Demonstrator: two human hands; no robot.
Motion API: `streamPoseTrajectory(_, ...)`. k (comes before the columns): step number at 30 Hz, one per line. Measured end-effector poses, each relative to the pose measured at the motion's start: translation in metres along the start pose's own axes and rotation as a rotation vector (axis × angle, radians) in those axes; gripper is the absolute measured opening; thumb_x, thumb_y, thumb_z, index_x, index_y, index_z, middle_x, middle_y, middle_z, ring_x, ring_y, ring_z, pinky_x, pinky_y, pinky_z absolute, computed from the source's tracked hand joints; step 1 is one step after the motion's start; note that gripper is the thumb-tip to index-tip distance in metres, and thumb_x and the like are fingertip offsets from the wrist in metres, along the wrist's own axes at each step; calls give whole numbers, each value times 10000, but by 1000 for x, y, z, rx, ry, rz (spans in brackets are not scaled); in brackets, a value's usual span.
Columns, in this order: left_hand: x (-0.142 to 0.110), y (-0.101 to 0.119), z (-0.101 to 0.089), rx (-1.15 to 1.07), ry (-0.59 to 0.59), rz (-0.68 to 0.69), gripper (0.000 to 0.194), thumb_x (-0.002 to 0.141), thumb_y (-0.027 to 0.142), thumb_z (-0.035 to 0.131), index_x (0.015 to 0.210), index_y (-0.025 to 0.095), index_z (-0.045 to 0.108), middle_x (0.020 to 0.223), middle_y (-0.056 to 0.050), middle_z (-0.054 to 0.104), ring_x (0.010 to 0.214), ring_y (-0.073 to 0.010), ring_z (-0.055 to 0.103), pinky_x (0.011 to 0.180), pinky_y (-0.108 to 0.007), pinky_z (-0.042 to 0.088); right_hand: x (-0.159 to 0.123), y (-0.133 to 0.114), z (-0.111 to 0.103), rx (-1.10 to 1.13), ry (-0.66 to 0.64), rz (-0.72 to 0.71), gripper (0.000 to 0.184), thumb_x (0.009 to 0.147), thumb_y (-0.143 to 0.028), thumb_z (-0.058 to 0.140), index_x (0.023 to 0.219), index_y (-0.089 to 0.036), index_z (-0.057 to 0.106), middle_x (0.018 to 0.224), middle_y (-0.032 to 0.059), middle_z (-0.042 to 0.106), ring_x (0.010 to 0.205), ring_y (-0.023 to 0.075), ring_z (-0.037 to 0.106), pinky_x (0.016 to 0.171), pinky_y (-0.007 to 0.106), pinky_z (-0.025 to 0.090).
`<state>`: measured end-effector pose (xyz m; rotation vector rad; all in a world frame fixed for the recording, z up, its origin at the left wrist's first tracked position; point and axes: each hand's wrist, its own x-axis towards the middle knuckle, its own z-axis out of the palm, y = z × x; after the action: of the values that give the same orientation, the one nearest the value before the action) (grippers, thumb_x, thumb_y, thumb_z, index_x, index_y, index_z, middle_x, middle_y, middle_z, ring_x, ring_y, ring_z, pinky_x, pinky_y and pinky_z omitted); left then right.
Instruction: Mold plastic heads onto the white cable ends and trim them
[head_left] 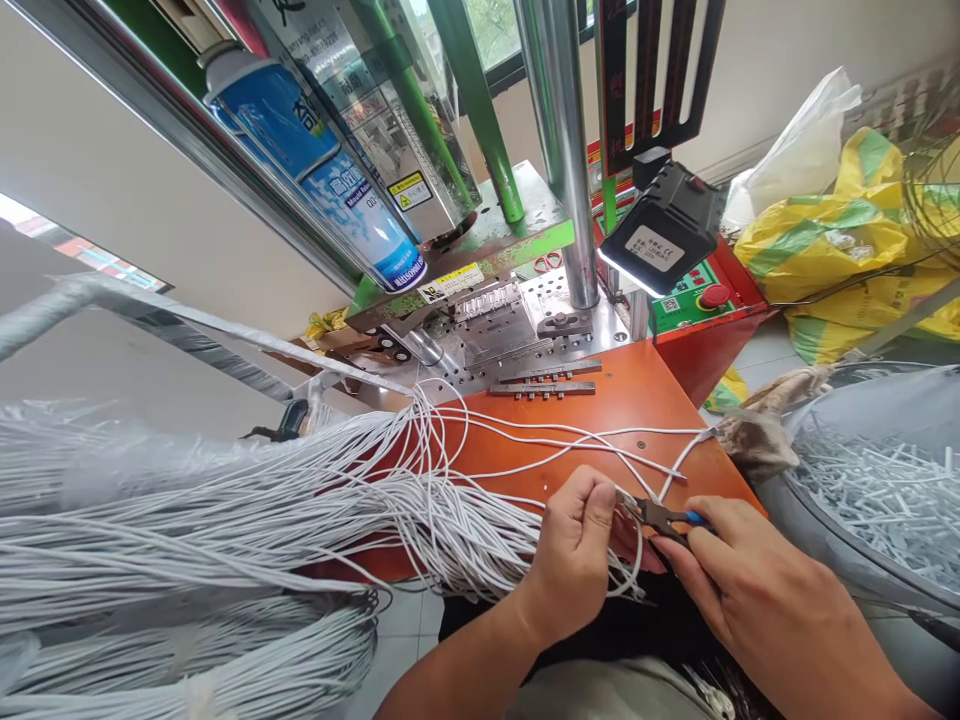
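Note:
My left hand (574,545) is closed in a pinch around a white cable, with the thumb on top. Wrapped round the handles of a pair of cutting pliers (658,518) with a blue grip is my right hand (765,580). The pliers' jaws point left and meet the cable end just beside my left fingertips; whether they are closed on it cannot be made out. A thick bundle of white cables (457,530) spreads leftward from under my left hand. Several loose cables (555,435) cross the orange tabletop (517,460).
Behind the tabletop stands a press with a metal mould (487,305) and two toothed metal strips (547,388) before it. A lamp (664,230) hangs above a red control box (697,300). To the right, a lined bin (892,500) holds white scraps. A blue spray can (322,170) hangs upper left.

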<state>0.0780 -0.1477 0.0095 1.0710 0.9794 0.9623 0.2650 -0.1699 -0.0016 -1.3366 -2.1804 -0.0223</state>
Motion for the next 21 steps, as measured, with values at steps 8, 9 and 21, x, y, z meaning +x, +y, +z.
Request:
streamPoseTrajectory(8,3,-9,10,-99,104,44,411,1086,552,498,877,198,483,687,49,484,501,-50,357,442,-165,296,6,5,-1,-41,9,-48,343,1122,-333,430,856,-224,617,849,40,607,810,212,585,712,353,386)
streamPoseTrajectory(9,3,-9,12,-111,117,42,412,1082,554,507,876,199,479,705,45,477,537,-58,363,462,-166,304,6,6,-1,-29,2,-41,327,1120,-333,435,881,-219,628,886,49,625,848,216,596,730,350,396)
streamPoseTrajectory(21,10,0,7,327,112,196,412,1135,478,379,830,208,436,748,30,428,670,-116,379,654,-270,358,2,12,6,241,-42,22,439,1122,-351,453,705,-232,520,683,-4,525,554,124,504,572,317,357)
